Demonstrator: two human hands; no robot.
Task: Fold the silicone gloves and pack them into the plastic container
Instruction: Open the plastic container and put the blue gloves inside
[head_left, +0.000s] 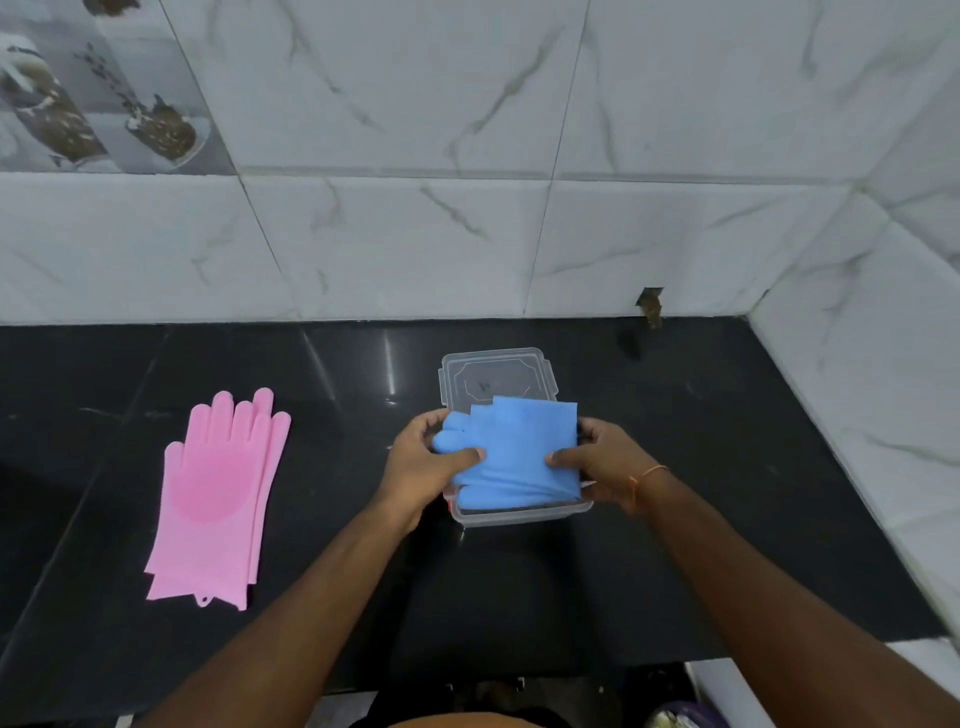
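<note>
Folded blue silicone gloves (514, 452) sit over the open clear plastic container (519, 515) at the middle of the black counter. My left hand (421, 465) grips their left side, thumb on top. On the right side my right hand (605, 460) grips them the same way. The bundle covers most of the container; only its near rim shows. The container's clear lid (493, 371) lies flat just behind it. A pair of pink silicone gloves (218, 499) lies flat and unfolded, stacked, on the counter to the left.
The black counter (675, 519) ends at a marble-tiled wall behind and another tiled wall on the right. A small hole in the tiles (650, 304) sits at the back right. The counter's front edge runs near my body.
</note>
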